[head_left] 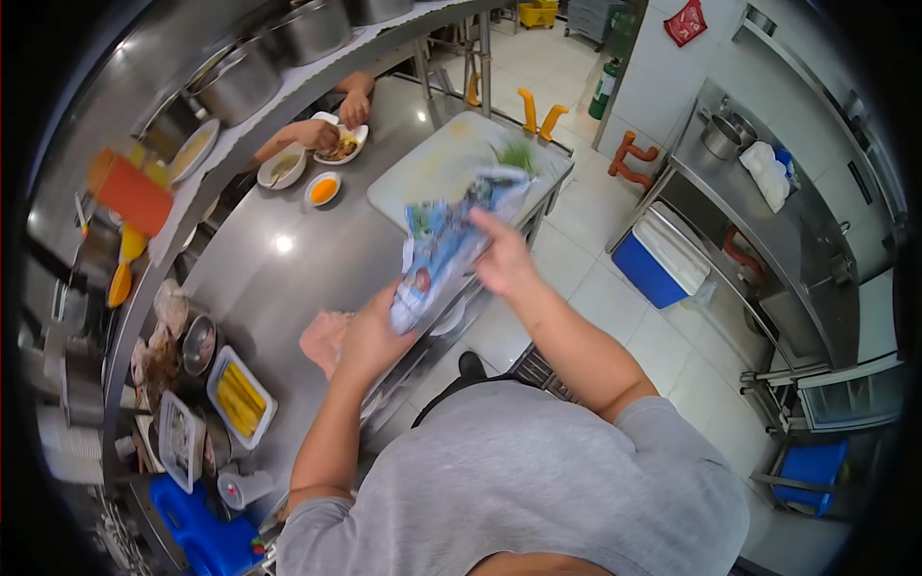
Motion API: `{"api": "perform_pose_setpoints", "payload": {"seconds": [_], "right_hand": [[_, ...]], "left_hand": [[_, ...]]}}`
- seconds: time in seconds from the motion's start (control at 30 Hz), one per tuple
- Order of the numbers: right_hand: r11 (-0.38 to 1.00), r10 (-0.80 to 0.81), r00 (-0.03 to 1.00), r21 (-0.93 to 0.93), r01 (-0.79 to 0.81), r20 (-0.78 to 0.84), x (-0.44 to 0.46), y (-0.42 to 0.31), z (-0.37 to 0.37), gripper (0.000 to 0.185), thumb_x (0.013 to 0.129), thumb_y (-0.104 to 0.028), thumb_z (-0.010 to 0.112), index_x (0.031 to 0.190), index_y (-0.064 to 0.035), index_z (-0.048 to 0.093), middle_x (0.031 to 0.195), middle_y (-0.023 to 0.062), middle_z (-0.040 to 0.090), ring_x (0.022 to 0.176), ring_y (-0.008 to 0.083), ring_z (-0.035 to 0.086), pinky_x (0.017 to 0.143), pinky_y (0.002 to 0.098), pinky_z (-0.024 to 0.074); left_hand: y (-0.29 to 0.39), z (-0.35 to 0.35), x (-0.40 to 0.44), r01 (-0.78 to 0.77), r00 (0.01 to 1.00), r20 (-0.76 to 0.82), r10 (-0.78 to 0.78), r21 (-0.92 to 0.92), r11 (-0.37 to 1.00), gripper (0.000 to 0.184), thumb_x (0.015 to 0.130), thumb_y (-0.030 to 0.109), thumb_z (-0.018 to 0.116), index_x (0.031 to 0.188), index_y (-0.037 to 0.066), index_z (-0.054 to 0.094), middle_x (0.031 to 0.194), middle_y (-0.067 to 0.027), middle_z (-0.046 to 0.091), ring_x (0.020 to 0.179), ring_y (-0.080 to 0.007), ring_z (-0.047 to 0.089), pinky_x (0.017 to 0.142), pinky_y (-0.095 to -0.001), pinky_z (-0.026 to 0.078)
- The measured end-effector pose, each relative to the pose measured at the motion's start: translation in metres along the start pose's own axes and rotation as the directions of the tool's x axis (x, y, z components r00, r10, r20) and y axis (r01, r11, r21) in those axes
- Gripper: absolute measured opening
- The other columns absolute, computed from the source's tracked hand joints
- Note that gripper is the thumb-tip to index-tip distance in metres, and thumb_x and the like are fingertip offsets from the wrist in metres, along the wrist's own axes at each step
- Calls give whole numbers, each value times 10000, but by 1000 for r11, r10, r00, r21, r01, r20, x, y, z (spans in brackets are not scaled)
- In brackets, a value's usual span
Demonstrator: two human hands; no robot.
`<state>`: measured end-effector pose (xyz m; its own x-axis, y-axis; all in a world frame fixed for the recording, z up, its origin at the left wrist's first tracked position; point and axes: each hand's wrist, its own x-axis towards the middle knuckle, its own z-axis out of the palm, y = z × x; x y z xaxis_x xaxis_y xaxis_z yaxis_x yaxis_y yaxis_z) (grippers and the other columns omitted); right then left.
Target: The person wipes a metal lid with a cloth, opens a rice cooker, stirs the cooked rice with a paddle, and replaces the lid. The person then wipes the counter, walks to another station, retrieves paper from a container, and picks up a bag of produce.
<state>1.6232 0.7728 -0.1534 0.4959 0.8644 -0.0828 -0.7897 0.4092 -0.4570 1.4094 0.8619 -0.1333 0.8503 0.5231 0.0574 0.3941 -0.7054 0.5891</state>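
Note:
A blue and white printed plastic package (442,254) is held up over the front edge of the steel table, between my two hands. My left hand (375,331) is closed round its lower end. My right hand (501,254) grips it nearer the upper end, with the thumb on top. Behind the package lies a white cutting board (413,178) with a small heap of chopped greens (516,154). A pink cloth or piece of meat, I cannot tell which, (327,338) rests on the table beside my left forearm.
Across the table, another person's hands (331,130) work over a white bowl of food (355,152). Nearby is a small bowl of orange liquid (325,188). Yellow food fills a tray (240,398) at left. Yellow handles (541,117) rise behind the board.

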Motion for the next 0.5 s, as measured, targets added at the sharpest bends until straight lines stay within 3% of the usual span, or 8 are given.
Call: {"api": "perform_pose_setpoints", "payload": {"seconds": [0.03,0.13,0.27,0.3,0.33,0.5], "right_hand": [[999,-39,999,12,40,-28,16,-19,-5,314,816,-98,615,1101,14,549,1023,124,639,951,247,614,905,381,462],[963,-58,998,-266,48,-31,60,-60,-20,318,816,-93,617,1104,21,548,1055,134,632,982,253,608,921,373,455],[968,-94,996,-235,93,5,101,-99,-31,337,807,-40,590,1131,21,517,1033,138,623,961,255,605,912,378,459],[986,-135,989,-104,129,-53,107,-112,-30,402,802,-21,574,1186,6,460,1002,154,618,940,280,604,904,403,465],[976,-185,981,-126,176,-64,114,-125,-39,425,805,-25,573,1207,-4,435,1004,165,614,943,292,602,906,413,465],[878,-455,869,-259,402,-195,162,-229,-94,486,836,-65,580,1272,-66,366,1039,205,595,993,314,588,945,424,453]], "left_hand": [[-6,-2,7,-40,999,-5,40,52,998,678,636,112,712,1266,59,465,1090,-217,603,996,-361,594,850,-395,463],[-19,4,40,14,999,34,-16,67,998,720,631,109,708,1299,107,438,1171,-183,565,1031,-365,565,864,-409,468],[-18,10,95,-18,999,43,16,49,999,746,632,90,705,1319,131,417,1140,-184,571,1015,-362,565,859,-416,465],[-18,10,110,-52,998,45,49,67,996,755,632,86,707,1325,138,411,1139,-184,570,1013,-362,562,861,-418,462],[-19,11,122,-88,996,42,84,83,993,764,632,82,709,1330,146,405,1137,-183,568,1011,-363,560,863,-421,460],[-53,30,163,17,999,21,-27,381,925,780,656,100,702,1361,148,372,1225,-182,507,1040,-376,540,875,-420,451]]}}
